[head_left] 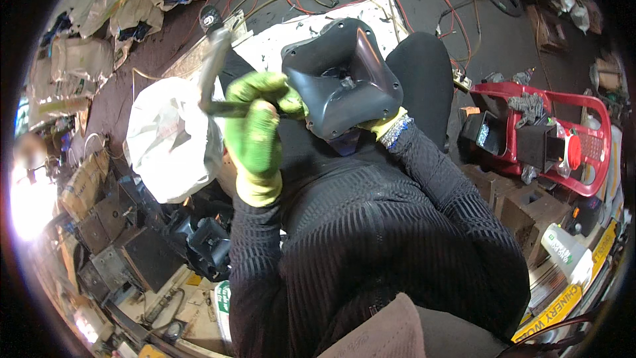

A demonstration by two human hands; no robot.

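Black part (339, 105) in right hand (387, 124), box (471, 128) holding bluish bits (483, 136)

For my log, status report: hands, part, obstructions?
Left hand gripping blurred tool; right hand against dark part, fingers hidden; white bag at left, not covering part.

left grip (255, 136): lime green | moulded part (336, 103): black | sleeves (430, 162): black, ribbed | chair (599, 149): red
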